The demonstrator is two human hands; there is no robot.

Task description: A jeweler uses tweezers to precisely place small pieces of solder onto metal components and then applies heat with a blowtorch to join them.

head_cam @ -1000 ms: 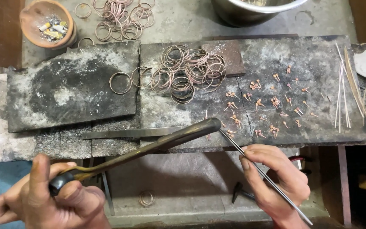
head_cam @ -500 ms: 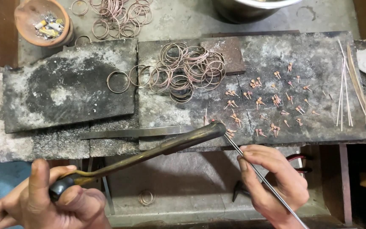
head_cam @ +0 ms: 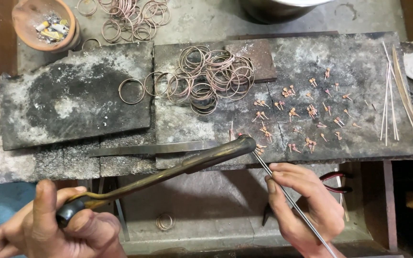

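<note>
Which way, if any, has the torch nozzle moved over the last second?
No: the nozzle of the torch stays at the front edge of the slab, just left of its crack.

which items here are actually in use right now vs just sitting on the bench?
In use:
left hand gripping the torch
right hand holding the thin metal rod
small copper pieces near the two tips

Lying about:
wire rings
clay bowl
thin sticks
red-handled pliers
flat metal blade
</note>
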